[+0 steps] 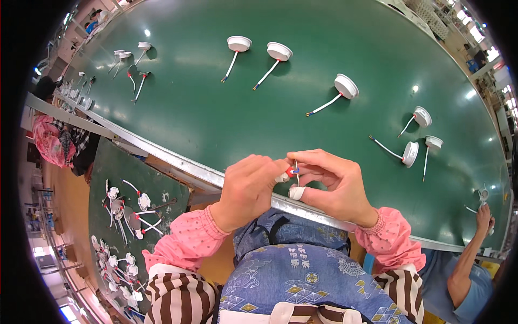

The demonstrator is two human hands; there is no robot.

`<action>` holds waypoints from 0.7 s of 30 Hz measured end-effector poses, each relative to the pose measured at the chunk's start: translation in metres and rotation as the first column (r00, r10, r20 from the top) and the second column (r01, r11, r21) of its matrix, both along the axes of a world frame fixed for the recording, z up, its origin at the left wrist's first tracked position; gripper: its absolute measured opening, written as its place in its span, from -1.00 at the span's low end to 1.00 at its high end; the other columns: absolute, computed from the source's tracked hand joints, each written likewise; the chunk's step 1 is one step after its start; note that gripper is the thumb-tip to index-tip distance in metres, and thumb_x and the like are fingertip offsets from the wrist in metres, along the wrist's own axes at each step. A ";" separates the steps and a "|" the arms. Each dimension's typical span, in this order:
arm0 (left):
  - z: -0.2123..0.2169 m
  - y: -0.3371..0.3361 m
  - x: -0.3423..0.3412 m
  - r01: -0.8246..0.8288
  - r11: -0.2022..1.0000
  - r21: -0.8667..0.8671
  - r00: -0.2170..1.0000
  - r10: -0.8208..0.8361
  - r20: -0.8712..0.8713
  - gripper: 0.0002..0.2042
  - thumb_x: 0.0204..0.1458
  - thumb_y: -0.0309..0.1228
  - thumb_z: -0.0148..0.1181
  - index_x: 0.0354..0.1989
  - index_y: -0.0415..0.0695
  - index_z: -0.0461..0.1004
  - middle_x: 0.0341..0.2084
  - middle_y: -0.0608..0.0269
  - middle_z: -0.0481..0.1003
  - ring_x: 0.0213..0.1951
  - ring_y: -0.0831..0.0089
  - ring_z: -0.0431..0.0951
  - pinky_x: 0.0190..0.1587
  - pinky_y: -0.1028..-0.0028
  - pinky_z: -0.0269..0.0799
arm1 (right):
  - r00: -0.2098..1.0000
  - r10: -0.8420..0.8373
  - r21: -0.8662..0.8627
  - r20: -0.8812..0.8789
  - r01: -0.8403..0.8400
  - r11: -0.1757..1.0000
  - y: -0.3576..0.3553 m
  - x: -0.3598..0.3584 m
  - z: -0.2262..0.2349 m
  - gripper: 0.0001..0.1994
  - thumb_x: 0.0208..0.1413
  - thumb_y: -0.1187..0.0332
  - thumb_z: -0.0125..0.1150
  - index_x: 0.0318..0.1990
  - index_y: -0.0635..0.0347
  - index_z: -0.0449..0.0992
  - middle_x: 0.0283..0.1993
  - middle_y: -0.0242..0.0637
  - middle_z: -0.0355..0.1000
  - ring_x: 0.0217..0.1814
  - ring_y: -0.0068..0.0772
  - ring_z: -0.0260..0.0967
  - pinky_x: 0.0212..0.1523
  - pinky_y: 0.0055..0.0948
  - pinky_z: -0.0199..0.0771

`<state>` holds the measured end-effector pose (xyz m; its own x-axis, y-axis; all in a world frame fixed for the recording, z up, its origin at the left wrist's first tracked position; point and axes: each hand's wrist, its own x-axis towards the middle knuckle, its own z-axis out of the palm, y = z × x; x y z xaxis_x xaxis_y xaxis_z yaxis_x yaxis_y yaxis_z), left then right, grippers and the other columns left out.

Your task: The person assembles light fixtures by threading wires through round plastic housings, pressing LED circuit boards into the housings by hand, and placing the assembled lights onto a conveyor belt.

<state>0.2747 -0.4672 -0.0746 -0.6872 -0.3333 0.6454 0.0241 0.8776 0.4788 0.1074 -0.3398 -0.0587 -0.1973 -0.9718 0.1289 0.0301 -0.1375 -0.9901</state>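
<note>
My left hand (249,186) and my right hand (335,186) meet over the near edge of the green table. The left one is closed, its fingertips pinching a small red-sleeved wire end (291,172) with a bit of blue showing. Between thumb and fingers, my right hand grips a thin flat plate (297,175) seen edge-on. The wire end touches or nearly touches this plate; the fingers hide how they join. White wrapping covers my right thumb tip and a left fingertip.
White round lamp housings with cables (279,51) lie spread over the green table (194,119), several at the far side and right. A lower side table (178,191) at left holds heaped wired parts (116,208). At far right a co-worker's hand (484,218) touches a part. Another person sits at left.
</note>
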 end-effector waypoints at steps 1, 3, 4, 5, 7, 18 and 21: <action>-0.001 0.001 0.001 0.038 0.988 0.149 0.999 -0.037 -0.006 -0.83 0.02 -0.59 0.27 -0.19 -0.17 0.60 -0.46 0.17 0.55 -0.43 0.18 0.53 -0.39 0.34 0.43 | 0.999 -0.013 -0.019 -0.035 0.012 1.000 0.000 -0.001 0.000 -0.46 -0.04 0.70 0.34 0.19 0.39 0.48 0.11 -0.12 0.47 0.08 -0.37 0.52 0.11 -0.43 0.60; 0.003 -0.002 0.004 0.075 0.952 0.296 0.997 -0.073 -0.017 -0.80 0.02 -0.58 0.28 -0.16 -0.16 0.60 -0.44 0.18 0.55 -0.39 0.18 0.54 -0.36 0.33 0.44 | 0.999 -0.035 -0.039 -0.039 0.034 0.999 0.000 -0.002 0.003 -0.44 -0.03 0.73 0.36 0.21 0.43 0.45 0.13 -0.05 0.47 0.10 -0.31 0.52 0.08 -0.35 0.63; 0.012 -0.009 0.006 0.045 0.989 0.141 0.995 -0.057 0.084 -0.78 0.02 -0.58 0.29 -0.13 -0.16 0.59 -0.40 0.18 0.56 -0.33 0.19 0.55 -0.31 0.33 0.46 | 0.998 -0.045 -0.039 -0.042 0.044 0.998 0.000 -0.006 0.004 -0.44 -0.03 0.73 0.36 0.21 0.43 0.45 0.13 -0.05 0.47 0.10 -0.31 0.52 0.08 -0.35 0.63; 0.017 -0.014 0.008 0.029 0.999 -0.020 0.983 -0.025 0.180 -0.76 0.03 -0.57 0.31 -0.10 -0.16 0.57 -0.36 0.18 0.57 -0.28 0.20 0.57 -0.26 0.33 0.47 | 0.998 -0.056 -0.030 -0.013 0.055 0.998 0.002 -0.011 0.004 -0.44 -0.02 0.72 0.37 0.21 0.43 0.45 0.12 -0.04 0.47 0.11 -0.29 0.53 0.09 -0.33 0.64; 0.007 -0.021 0.016 -0.028 0.999 -0.023 0.984 0.032 0.174 -0.74 0.02 -0.56 0.33 -0.08 -0.17 0.56 -0.33 0.18 0.57 -0.23 0.20 0.57 -0.22 0.32 0.48 | 0.998 -0.049 -0.005 0.033 0.050 0.999 0.004 -0.017 0.004 -0.45 0.00 0.70 0.36 0.22 0.43 0.43 0.11 -0.02 0.49 0.11 -0.20 0.55 0.09 -0.28 0.65; -0.004 -0.017 0.025 -0.136 0.856 0.498 0.967 0.004 0.255 -0.84 0.12 -0.52 0.32 -0.15 -0.26 0.56 -0.39 0.19 0.64 -0.39 0.50 0.63 -0.29 0.46 0.53 | 0.983 -0.157 0.018 0.094 0.156 0.988 0.012 -0.023 0.002 -0.43 -0.02 0.51 0.38 0.20 0.47 0.42 0.11 0.06 0.48 0.07 -0.05 0.58 0.01 -0.23 0.70; -0.008 -0.021 0.027 -0.197 0.804 0.561 0.937 -0.014 0.349 -0.87 0.11 -0.58 0.27 -0.17 -0.27 0.57 -0.43 0.16 0.62 -0.42 0.39 0.64 -0.32 0.44 0.54 | 0.986 -0.146 0.010 0.081 0.145 0.989 0.015 -0.028 0.000 -0.45 0.00 0.57 0.39 0.20 0.46 0.42 0.13 0.03 0.48 0.09 -0.11 0.56 0.04 -0.24 0.69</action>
